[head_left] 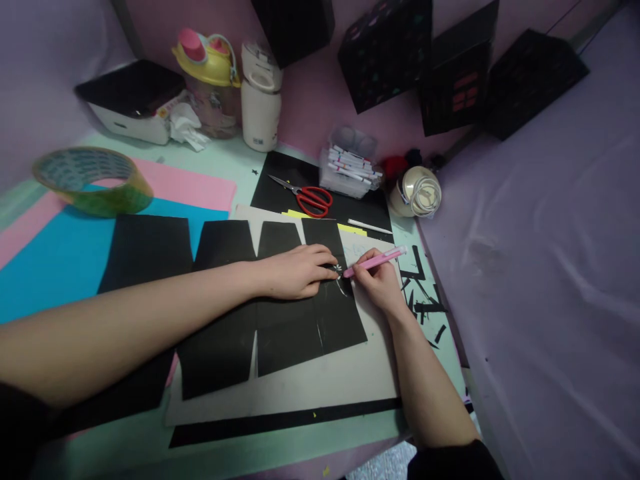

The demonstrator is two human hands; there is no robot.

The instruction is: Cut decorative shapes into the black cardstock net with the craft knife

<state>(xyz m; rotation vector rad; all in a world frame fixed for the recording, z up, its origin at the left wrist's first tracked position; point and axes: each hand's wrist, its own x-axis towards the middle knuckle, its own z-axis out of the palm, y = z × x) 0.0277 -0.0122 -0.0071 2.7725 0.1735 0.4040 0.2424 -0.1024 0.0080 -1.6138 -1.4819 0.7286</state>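
Observation:
A black paper cut-out (280,333) with several panels lies on a pale board (320,387) in the middle of the table. My left hand (295,270) rests on the black paper, fingers curled and pressing it down near a small white mark. My right hand (377,280) grips a pink craft knife or pen (375,261), its tip touching the paper right beside the left fingertips.
Red scissors (313,198), a box of markers (350,170) and a jar (417,192) lie behind. A tape roll (93,180) sits far left on blue and pink sheets. Bottles (260,100) and black paper houses (455,67) stand at the back. Black scraps (423,293) litter the right edge.

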